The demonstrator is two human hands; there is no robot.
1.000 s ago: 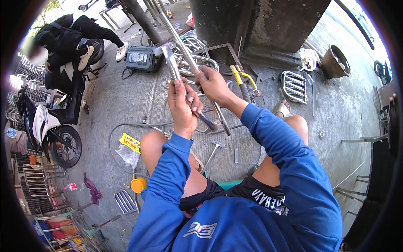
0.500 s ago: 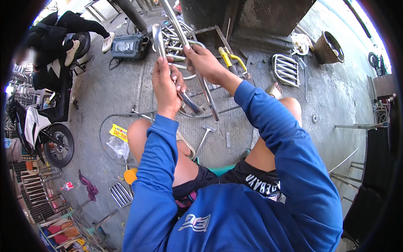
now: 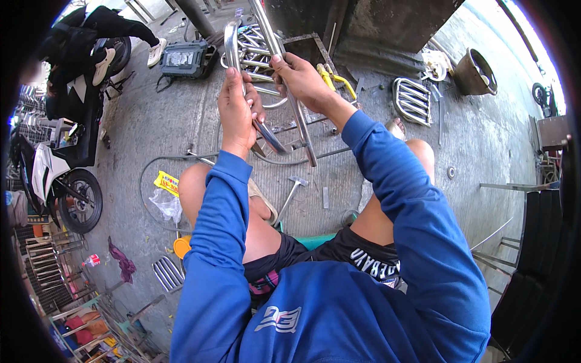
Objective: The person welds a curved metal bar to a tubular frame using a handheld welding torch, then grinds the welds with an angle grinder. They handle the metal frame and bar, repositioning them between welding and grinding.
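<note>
In front of me my left hand [image 3: 237, 115] is closed round a bent, shiny metal tube [image 3: 232, 45]. This tube curves over at its top and sweeps right at its lower end. My right hand [image 3: 302, 81] grips a longer straight metal tube [image 3: 302, 133], which slants from the upper edge down between my knees. The two tubes come close at their lower ends; whether they are joined there I cannot tell. Beneath them, a hammer [image 3: 287, 202] lies on the concrete by my foot. A small flat metal strip [image 3: 325, 198] is beside it.
Beyond my hands sit a pile of bent metal tubes [image 3: 251, 45], a yellow-handled tool [image 3: 330, 75] and a dark toolbox [image 3: 184, 58]. A tubular rack [image 3: 413, 101] and a bucket [image 3: 475, 72] stand to the right. At left are a motorcycle [image 3: 57, 169] and a seated person [image 3: 66, 57].
Both hands have shifted slightly away from me with the tubes. The bent tube has turned, so its top curve shows more. The straight tube's lower end has risen a little.
</note>
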